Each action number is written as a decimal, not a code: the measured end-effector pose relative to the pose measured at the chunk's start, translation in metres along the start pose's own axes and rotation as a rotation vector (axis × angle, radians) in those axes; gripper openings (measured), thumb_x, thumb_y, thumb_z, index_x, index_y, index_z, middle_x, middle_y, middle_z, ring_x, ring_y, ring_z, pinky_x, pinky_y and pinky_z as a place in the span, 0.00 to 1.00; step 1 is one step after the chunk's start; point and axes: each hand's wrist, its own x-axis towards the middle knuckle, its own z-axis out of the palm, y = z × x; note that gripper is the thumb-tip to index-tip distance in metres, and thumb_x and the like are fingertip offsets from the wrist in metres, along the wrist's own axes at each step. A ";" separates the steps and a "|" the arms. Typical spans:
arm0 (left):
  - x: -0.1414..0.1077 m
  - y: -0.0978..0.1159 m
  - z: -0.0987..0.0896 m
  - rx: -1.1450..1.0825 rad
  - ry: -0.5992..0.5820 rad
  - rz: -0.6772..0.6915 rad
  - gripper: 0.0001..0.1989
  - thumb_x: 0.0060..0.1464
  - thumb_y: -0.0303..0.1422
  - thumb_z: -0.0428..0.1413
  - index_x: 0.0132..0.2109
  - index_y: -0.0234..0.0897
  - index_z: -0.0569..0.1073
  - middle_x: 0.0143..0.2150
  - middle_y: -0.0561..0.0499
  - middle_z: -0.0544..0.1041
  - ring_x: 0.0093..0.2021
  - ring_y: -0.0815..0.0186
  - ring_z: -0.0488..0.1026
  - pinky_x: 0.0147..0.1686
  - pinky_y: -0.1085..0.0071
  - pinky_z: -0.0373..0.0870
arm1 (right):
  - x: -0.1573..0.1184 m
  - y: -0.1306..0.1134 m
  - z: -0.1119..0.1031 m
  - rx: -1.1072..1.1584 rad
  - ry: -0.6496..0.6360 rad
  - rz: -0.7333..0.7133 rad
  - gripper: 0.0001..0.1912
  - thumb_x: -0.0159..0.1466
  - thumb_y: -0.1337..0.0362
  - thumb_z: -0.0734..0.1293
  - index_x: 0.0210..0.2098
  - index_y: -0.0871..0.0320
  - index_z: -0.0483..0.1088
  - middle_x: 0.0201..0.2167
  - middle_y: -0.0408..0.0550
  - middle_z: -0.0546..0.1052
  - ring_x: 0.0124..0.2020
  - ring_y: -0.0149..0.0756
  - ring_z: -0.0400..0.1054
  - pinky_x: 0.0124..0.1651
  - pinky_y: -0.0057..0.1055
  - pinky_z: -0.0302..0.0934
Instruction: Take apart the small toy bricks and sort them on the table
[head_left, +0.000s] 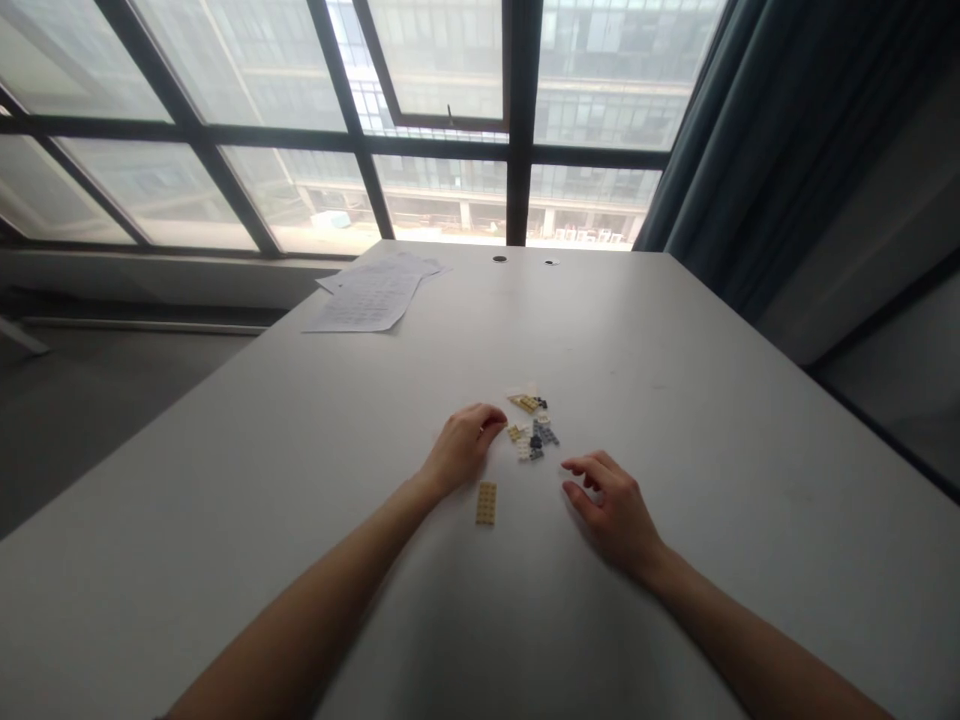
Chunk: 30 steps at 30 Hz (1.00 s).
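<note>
Small toy building bricks in tan, white, grey and black lie in a loose pile on the table. Among them are grey bricks (pixel 546 433), white bricks (pixel 523 448) and a tan plate piece (pixel 528 403). At the pile's left edge is my left hand (pixel 465 445), its thumb and fingertips pinched together; whatever sits between them is too small to make out. A tan studded building plate (pixel 486 504) lies flat just below that hand. To the right of the pile rests my right hand (pixel 609 503), fingers apart and nothing in them.
Printed paper sheets (pixel 367 300) overlap at the far left of the white table (pixel 675 400). Two small round fittings, one a dark disc (pixel 499 259), sit near the far edge. Beyond stand framed windows (pixel 442 190), with a dark curtain (pixel 720 180) on the right.
</note>
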 end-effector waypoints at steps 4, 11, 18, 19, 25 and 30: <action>-0.045 0.037 -0.011 -0.207 -0.003 0.063 0.07 0.62 0.32 0.50 0.40 0.38 0.72 0.37 0.51 0.76 0.37 0.69 0.73 0.39 0.74 0.69 | 0.000 -0.023 -0.003 0.232 -0.054 0.039 0.12 0.60 0.67 0.67 0.45 0.56 0.71 0.34 0.45 0.76 0.30 0.32 0.69 0.31 0.27 0.64; -0.070 0.049 -0.006 -0.278 0.101 0.026 0.03 0.56 0.32 0.56 0.35 0.38 0.72 0.31 0.54 0.76 0.30 0.69 0.73 0.32 0.75 0.71 | 0.001 -0.045 0.015 0.436 -0.098 0.045 0.04 0.60 0.65 0.68 0.35 0.57 0.74 0.30 0.45 0.78 0.31 0.33 0.72 0.37 0.29 0.66; -0.068 0.048 -0.005 -0.326 0.145 0.116 0.04 0.54 0.31 0.60 0.33 0.37 0.72 0.29 0.54 0.76 0.29 0.71 0.73 0.31 0.76 0.70 | -0.004 -0.042 0.025 0.732 -0.129 0.200 0.08 0.59 0.60 0.71 0.35 0.58 0.73 0.26 0.44 0.77 0.28 0.33 0.72 0.33 0.29 0.67; -0.069 0.048 -0.005 -0.328 0.147 0.131 0.04 0.54 0.31 0.60 0.32 0.37 0.72 0.29 0.54 0.76 0.29 0.71 0.73 0.31 0.76 0.70 | -0.005 -0.042 0.026 0.737 -0.136 0.192 0.08 0.59 0.60 0.70 0.35 0.58 0.73 0.25 0.44 0.77 0.28 0.33 0.71 0.33 0.29 0.67; -0.067 0.048 -0.006 -0.346 0.124 0.077 0.04 0.50 0.30 0.62 0.33 0.37 0.74 0.29 0.54 0.77 0.29 0.70 0.74 0.31 0.77 0.70 | -0.008 -0.043 0.023 0.515 -0.027 -0.010 0.03 0.60 0.68 0.67 0.34 0.57 0.74 0.31 0.47 0.79 0.33 0.36 0.73 0.38 0.31 0.68; -0.068 0.048 -0.005 -0.418 0.090 0.074 0.01 0.53 0.28 0.60 0.33 0.37 0.75 0.30 0.53 0.78 0.30 0.70 0.75 0.33 0.76 0.72 | -0.009 -0.044 0.022 0.398 0.064 -0.164 0.06 0.59 0.72 0.66 0.30 0.55 0.74 0.33 0.46 0.79 0.36 0.36 0.74 0.42 0.32 0.68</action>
